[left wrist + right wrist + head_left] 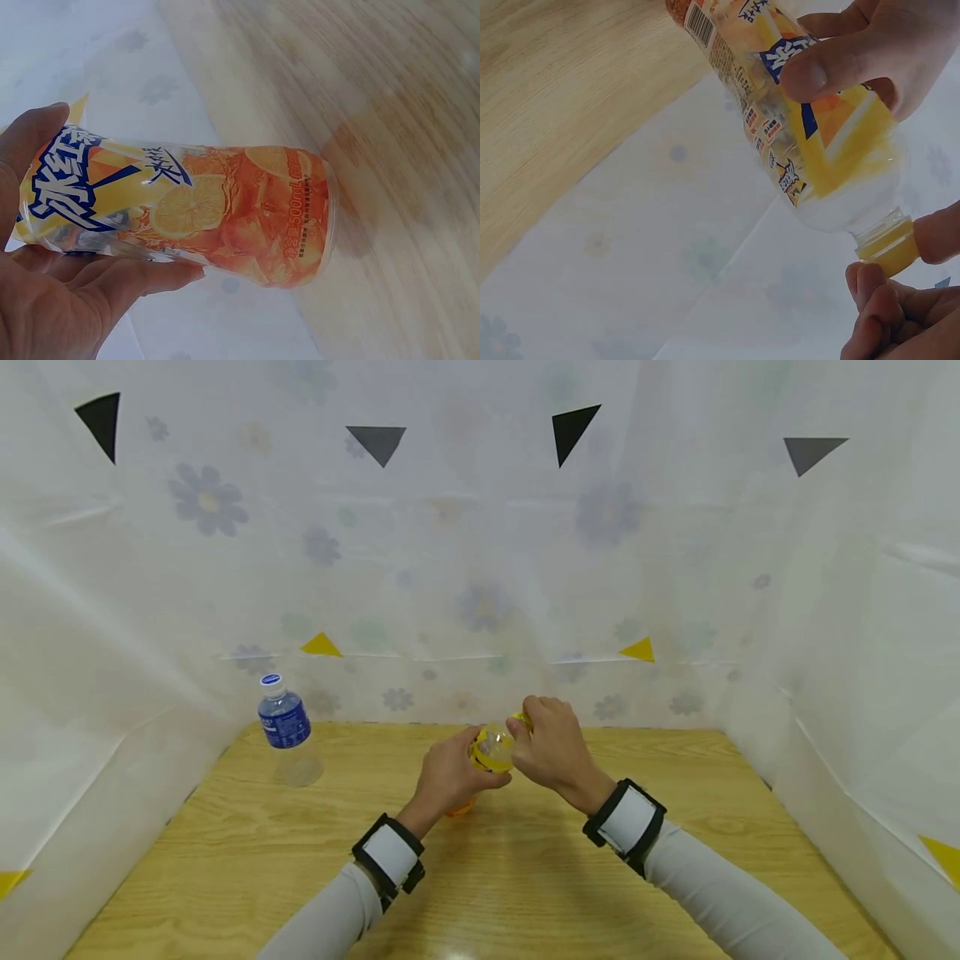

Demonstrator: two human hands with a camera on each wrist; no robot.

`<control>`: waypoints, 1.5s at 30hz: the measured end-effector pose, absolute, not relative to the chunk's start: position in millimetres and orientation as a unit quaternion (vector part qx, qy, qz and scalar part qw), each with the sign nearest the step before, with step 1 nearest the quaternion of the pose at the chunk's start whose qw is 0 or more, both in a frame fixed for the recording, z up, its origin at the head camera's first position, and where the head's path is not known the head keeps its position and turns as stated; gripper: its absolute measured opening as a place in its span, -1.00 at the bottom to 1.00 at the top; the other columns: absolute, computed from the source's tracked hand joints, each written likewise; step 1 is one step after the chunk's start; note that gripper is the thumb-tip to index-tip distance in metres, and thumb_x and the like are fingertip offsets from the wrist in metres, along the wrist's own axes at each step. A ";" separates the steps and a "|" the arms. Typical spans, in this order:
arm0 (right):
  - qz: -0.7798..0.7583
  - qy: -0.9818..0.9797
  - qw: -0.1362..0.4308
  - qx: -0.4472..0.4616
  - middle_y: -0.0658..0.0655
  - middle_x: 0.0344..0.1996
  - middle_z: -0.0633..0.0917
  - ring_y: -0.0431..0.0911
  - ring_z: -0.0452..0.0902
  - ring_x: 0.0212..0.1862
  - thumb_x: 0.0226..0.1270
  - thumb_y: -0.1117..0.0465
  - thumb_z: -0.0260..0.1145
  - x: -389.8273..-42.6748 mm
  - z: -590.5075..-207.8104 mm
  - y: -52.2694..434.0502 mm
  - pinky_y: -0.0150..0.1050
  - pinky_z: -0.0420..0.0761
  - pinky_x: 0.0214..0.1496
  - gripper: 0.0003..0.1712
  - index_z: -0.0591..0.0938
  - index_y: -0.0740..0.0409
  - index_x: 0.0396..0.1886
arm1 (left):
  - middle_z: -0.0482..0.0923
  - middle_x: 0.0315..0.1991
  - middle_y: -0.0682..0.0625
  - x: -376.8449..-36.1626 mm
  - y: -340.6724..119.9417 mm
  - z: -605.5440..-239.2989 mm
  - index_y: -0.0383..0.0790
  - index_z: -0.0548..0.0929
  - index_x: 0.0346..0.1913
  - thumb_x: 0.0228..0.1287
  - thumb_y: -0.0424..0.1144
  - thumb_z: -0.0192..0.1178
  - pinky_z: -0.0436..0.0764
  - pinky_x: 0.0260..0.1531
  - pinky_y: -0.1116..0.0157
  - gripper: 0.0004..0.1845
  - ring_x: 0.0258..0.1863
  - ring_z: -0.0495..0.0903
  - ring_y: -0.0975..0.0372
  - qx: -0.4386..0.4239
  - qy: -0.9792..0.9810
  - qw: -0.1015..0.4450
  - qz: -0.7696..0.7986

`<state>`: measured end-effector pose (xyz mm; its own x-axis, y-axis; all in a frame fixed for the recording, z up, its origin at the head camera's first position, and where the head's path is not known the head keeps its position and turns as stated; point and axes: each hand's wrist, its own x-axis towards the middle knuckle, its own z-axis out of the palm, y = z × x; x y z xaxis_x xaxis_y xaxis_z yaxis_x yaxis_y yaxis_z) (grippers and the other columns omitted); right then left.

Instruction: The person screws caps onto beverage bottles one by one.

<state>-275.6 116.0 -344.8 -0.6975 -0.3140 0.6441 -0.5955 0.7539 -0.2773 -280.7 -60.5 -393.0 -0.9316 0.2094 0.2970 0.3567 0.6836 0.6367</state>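
Note:
My left hand (447,768) grips an iced tea bottle (247,214) around its upper half, with thumb and fingers on opposite sides. The bottle is clear plastic with a yellow and orange label printed with lemon slices. It looks nearly empty of liquid. At its neck, my right hand (551,742) pinches the yellow cap (895,251) between thumb and fingers. The cap sits at the mouth of the neck; whether it is loose, I cannot tell. In the left wrist view the base is close to the tabletop, and contact is unclear.
A clear water bottle (285,727) with a blue label and white cap stands at the table's back left. The wooden table (300,877) meets a flower-patterned sheet (480,552) behind it, with similar sheeting on both sides. Black, grey and yellow triangles mark the sheeting.

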 end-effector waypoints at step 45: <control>0.275 -0.899 0.232 0.250 0.23 -0.17 0.66 0.08 0.57 -0.12 0.33 0.51 0.27 -261.5 -340.4 119.4 -0.02 0.62 -0.10 -0.72 0.59 0.31 0.01 | 0.72 -0.09 -0.01 -278.9 -61.1 -393.4 -0.13 0.58 0.28 0.01 0.04 0.56 0.65 -0.23 0.16 -0.25 -0.19 0.69 0.14 -0.160 -0.907 0.100 -0.377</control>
<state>-261.5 119.4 -340.4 -0.7675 -0.3218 0.5545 -0.5772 0.7232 -0.3792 -278.9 -61.1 -393.4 -0.9293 0.2144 0.3008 0.3645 0.6651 0.6518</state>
